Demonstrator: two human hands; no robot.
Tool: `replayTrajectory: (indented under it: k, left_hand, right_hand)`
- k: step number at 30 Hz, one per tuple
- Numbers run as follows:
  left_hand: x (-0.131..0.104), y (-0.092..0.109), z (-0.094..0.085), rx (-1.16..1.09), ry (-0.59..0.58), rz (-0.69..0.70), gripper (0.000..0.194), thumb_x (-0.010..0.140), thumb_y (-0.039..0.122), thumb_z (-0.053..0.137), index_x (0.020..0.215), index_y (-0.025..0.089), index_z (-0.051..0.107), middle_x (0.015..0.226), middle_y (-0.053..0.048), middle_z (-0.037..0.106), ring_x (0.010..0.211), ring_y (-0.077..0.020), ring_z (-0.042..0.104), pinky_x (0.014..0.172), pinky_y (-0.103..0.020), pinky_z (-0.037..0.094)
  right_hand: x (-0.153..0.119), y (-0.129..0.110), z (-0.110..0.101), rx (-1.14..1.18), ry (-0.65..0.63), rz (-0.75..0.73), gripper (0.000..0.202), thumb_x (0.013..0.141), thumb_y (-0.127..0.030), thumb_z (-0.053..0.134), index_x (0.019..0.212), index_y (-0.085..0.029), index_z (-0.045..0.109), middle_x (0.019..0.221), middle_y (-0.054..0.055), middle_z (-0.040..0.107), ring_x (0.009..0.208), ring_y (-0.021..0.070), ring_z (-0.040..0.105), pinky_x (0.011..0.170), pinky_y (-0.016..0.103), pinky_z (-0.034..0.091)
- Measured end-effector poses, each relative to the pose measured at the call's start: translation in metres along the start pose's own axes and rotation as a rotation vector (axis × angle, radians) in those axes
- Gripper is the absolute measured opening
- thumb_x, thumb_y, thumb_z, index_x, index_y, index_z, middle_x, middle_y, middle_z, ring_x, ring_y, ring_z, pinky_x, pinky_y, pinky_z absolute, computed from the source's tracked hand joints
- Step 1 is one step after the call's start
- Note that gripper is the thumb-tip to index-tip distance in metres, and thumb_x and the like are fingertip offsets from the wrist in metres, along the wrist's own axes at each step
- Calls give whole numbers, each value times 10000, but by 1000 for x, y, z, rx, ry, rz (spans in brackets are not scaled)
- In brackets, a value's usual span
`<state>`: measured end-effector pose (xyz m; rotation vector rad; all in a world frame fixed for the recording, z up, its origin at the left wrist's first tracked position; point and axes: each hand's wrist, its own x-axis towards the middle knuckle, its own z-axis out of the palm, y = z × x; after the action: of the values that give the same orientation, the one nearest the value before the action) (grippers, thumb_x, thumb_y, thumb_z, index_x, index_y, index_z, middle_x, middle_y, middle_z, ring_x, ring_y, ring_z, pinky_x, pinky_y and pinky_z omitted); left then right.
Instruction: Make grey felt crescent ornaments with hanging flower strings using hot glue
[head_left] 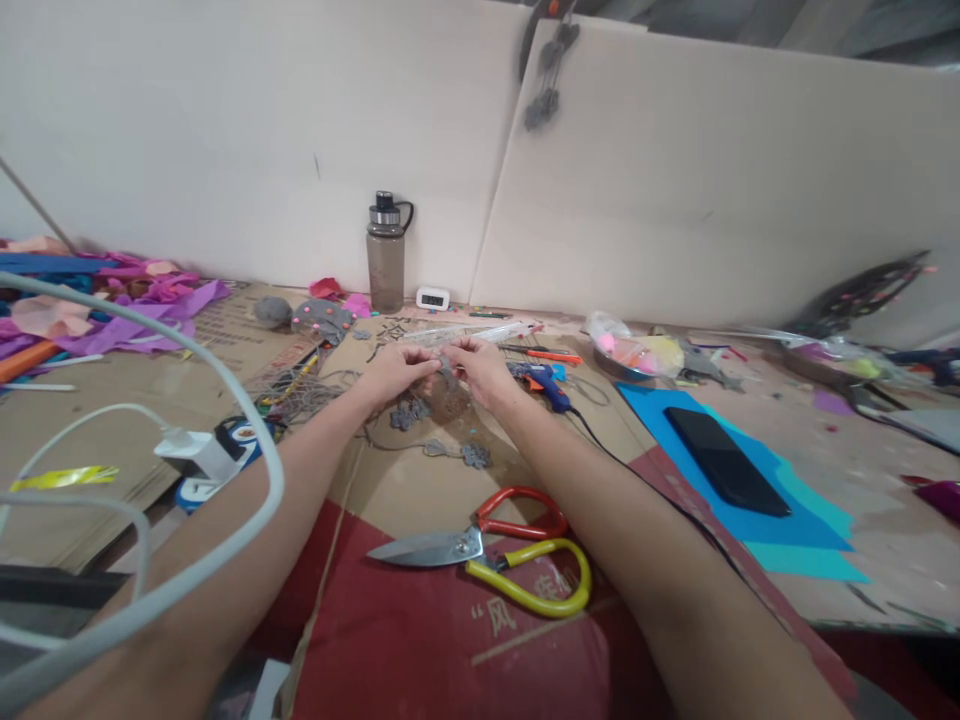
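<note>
small grey piece sits between my two hands, right at the fingertips, above the cardboard. my right hand pinches it from the right, thumb and fingers closed. my left hand comes in from the left, fingertips bunched against the right's; can't tell if it grips the piece too or only touches. piece looks to hang toward the near side; its long axis is too small to read.

grey flower cluster lies just on the near side, left hand closer. single grey flower is nearer me, under the right wrist side. glue gun is to the right, right hand closer. scissors lie well nearer, blades left, handles right.
</note>
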<state>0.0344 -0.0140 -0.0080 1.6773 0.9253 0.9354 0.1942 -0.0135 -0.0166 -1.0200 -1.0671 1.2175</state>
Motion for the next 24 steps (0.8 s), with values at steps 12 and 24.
replayTrajectory:
  k: [12, 24]
  left_hand:
    - [6, -15, -9, -263, 88, -181, 169, 668, 298, 766, 756, 180, 684, 618, -9, 621, 521, -110, 565, 506, -234, 450]
    - [4, -9, -10, -395, 46, -301, 143, 734, 281, 727, 785, 154, 688, 707, -61, 664, 580, -122, 607, 607, -274, 523]
  right_hand:
    - [22, -1, -15, -178, 122, -80, 154, 627, -294, 661, 640, -183, 556, 568, -53, 520, 503, 68, 429, 451, 196, 295]
    - [33, 1, -16, -191, 127, -58, 118, 642, -251, 656, 645, -177, 564, 550, -48, 520, 458, 63, 400, 427, 203, 259]
